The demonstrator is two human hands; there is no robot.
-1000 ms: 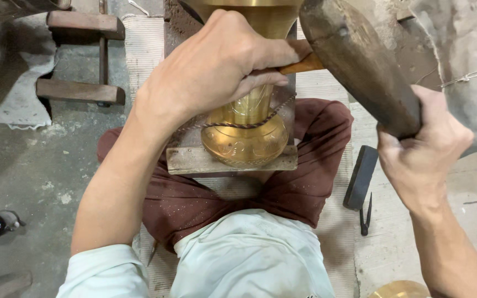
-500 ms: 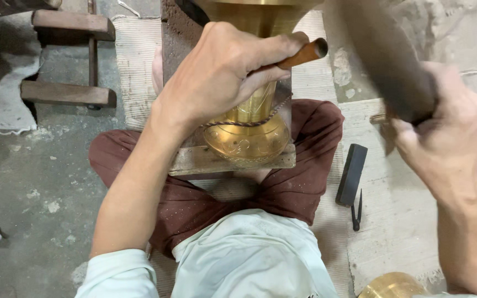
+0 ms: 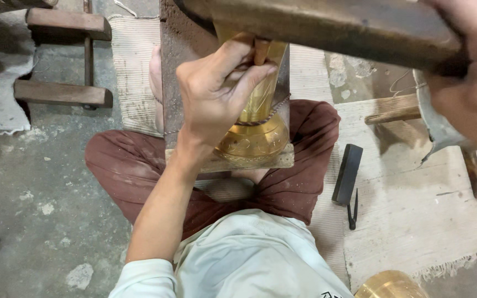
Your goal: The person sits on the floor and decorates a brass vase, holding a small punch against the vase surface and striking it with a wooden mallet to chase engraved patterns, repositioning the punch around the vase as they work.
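Observation:
A shiny brass vessel (image 3: 252, 140) with an engraved round base lies on a wooden block (image 3: 282, 160) between my crossed legs. My left hand (image 3: 216, 91) is closed around a wooden-handled chisel (image 3: 260, 51) set against the brass. My right hand (image 3: 465, 83) grips a thick wooden mallet (image 3: 327, 25), held level across the top of the view, above the chisel.
A dark flat block (image 3: 348, 174) and a small black tool (image 3: 353, 212) lie on the mat to my right. A wooden frame (image 3: 62, 60) sits at upper left. Another brass piece (image 3: 387, 285) shows at the bottom edge. A metal bucket (image 3: 437, 129) stands at right.
The mallet has swung from the right side across to above the chisel. My view has shifted, and my left hand stays on the chisel against the brass.

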